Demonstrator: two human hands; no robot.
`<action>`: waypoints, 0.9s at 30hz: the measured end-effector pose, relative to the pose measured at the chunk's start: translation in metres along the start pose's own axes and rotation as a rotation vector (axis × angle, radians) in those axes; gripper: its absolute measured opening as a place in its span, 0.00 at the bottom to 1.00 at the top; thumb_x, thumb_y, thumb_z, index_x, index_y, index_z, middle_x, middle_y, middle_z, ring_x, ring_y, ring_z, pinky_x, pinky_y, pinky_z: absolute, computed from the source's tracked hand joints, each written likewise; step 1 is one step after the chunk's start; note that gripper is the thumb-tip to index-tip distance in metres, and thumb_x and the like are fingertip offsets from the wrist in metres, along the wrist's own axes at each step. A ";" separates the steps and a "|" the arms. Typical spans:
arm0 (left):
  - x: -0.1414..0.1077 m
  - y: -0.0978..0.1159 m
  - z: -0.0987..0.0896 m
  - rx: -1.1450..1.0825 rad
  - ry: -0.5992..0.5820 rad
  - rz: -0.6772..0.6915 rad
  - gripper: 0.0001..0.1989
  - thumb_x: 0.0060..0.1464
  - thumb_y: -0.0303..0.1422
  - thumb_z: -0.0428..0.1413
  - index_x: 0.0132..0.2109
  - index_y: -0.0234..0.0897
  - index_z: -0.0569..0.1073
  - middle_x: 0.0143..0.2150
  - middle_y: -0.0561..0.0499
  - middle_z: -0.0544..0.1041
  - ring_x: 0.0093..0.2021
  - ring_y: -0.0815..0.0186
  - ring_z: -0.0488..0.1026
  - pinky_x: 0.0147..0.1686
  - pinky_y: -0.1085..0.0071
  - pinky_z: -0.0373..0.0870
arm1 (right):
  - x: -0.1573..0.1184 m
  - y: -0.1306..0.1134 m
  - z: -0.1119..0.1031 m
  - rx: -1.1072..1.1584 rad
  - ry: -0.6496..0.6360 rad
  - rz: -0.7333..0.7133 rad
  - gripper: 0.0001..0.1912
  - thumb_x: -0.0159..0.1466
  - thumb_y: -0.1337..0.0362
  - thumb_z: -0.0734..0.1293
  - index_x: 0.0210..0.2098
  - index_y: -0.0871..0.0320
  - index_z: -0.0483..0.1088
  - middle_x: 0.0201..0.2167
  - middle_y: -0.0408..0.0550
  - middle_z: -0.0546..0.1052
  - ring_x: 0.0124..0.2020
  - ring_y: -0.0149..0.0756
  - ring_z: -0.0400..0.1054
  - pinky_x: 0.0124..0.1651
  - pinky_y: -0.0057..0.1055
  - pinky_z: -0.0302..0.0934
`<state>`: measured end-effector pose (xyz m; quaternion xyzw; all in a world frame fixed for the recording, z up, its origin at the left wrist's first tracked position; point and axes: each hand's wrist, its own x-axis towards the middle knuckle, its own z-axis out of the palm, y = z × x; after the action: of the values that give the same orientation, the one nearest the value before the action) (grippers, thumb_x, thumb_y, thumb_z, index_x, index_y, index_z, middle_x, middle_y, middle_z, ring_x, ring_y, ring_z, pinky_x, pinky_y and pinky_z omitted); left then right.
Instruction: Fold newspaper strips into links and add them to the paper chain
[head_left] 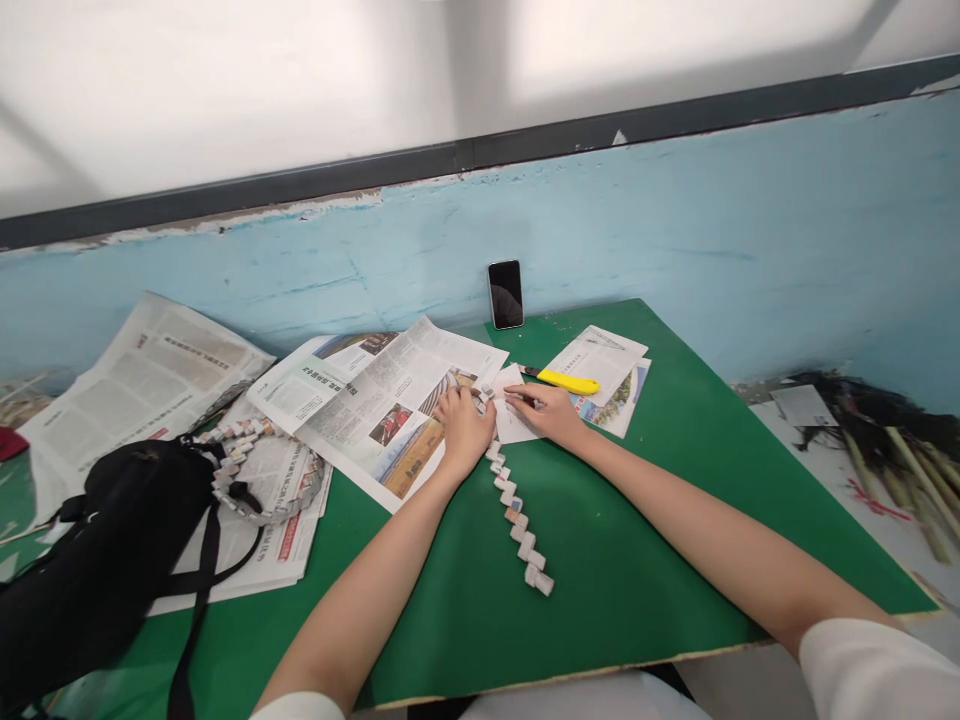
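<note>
Bright, soft light glows above the wall (675,220) (nearly washed out there), with wide-angle stretching below it.

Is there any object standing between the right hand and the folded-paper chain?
Nothing visible blocks the right hand from the paper chain, whose upper end is at the left hand. The white sheet only lies beneath; the yellow cutter is beyond, off that path.
</note>
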<state>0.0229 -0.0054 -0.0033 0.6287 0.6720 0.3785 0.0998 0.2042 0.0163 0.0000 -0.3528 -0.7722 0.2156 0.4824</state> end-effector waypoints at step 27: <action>0.010 -0.006 -0.011 -0.642 -0.094 -0.104 0.16 0.61 0.38 0.55 0.53 0.39 0.76 0.37 0.50 0.72 0.29 0.69 0.68 0.32 0.71 0.67 | 0.001 0.001 -0.003 0.205 -0.064 0.164 0.10 0.74 0.57 0.61 0.44 0.55 0.70 0.27 0.43 0.77 0.29 0.36 0.74 0.40 0.33 0.67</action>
<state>0.0094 -0.0002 0.0041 0.5467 0.5443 0.5359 0.3430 0.2070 0.0174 0.0011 -0.3567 -0.7297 0.3432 0.4717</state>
